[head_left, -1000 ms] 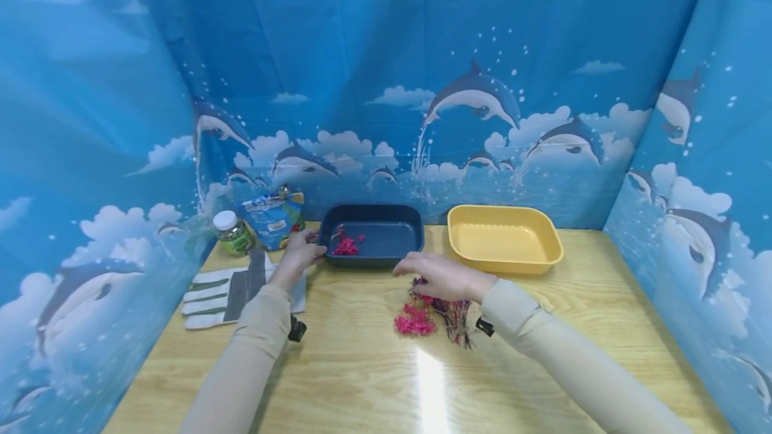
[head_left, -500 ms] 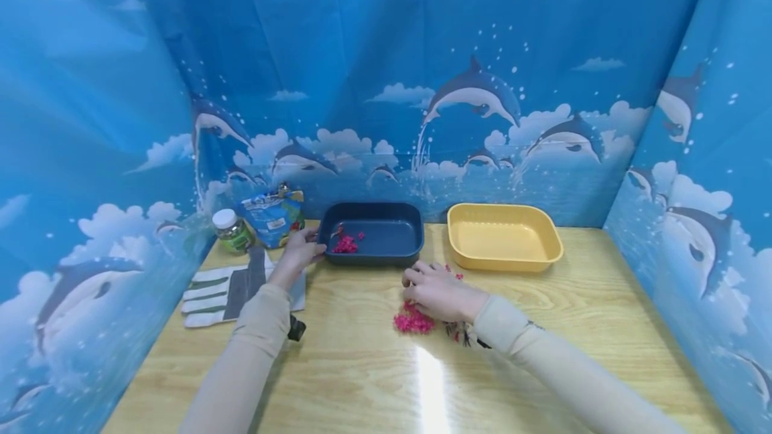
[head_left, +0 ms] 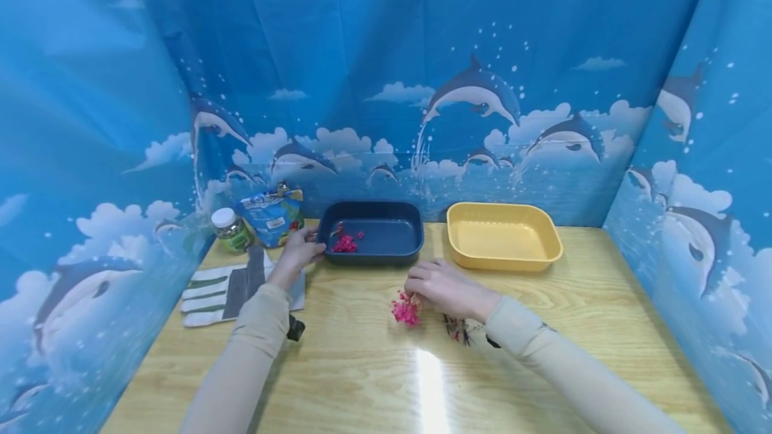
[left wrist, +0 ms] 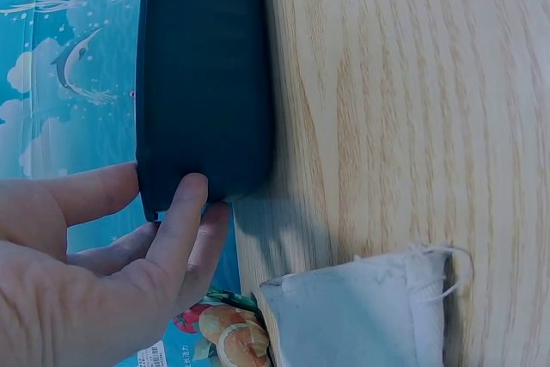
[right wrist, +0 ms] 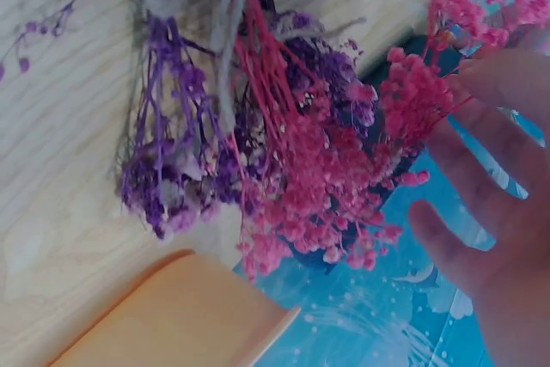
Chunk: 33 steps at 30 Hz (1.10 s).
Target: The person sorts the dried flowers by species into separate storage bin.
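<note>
My wooden table (head_left: 362,367) carries a jar (head_left: 235,234) and bag (head_left: 274,220) at its back left corner, a glove (head_left: 236,292) near the left edge, blue (head_left: 374,260) and yellow trays (head_left: 506,264) along the back edge, dried flowers (head_left: 457,329) midway across.

No word or number can be read with certainty. Near the far left corner of the table (head_left: 362,353), the blue bag (head_left: 269,214) carries pale lettering and a white label (left wrist: 152,355), but this print is too small. On the jar (head_left: 234,233) beside it, the green label (head_left: 238,240) is also unreadable.
</note>
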Each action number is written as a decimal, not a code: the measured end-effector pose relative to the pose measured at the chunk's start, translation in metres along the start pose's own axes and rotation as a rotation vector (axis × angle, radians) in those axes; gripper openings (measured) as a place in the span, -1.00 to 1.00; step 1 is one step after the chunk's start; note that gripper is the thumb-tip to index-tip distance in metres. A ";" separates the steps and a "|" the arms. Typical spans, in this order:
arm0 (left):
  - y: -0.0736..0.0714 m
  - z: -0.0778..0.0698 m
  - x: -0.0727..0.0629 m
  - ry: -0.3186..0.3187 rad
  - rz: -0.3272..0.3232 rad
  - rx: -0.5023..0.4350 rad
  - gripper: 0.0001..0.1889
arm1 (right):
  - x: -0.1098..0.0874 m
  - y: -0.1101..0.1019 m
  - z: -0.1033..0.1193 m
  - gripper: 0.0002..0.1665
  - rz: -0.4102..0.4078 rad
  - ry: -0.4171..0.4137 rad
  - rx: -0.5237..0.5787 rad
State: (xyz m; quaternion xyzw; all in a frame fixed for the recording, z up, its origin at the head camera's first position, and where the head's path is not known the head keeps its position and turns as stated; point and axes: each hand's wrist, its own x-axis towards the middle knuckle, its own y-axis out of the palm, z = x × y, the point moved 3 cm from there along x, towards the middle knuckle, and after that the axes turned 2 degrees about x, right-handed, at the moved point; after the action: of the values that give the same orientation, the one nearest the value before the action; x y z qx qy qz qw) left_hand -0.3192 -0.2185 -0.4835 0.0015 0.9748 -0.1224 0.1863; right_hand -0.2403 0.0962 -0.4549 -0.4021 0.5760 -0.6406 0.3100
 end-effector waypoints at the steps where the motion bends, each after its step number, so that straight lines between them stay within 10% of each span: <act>1: 0.000 0.000 0.000 -0.002 0.000 -0.003 -0.32 | 0.000 -0.002 0.000 -0.76 -0.017 -0.001 0.010; 21: -0.001 0.002 0.001 0.009 0.016 -0.005 -0.32 | -0.026 -0.026 -0.034 -0.80 -0.252 0.323 0.596; 33: -0.002 0.003 -0.001 0.007 0.019 -0.002 -0.34 | -0.033 -0.022 -0.044 -0.90 -0.256 0.486 0.827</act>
State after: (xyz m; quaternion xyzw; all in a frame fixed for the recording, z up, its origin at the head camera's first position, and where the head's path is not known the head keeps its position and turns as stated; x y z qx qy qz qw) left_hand -0.3167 -0.2208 -0.4857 0.0111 0.9755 -0.1198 0.1841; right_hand -0.2611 0.1493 -0.4392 -0.1518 0.2753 -0.9236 0.2193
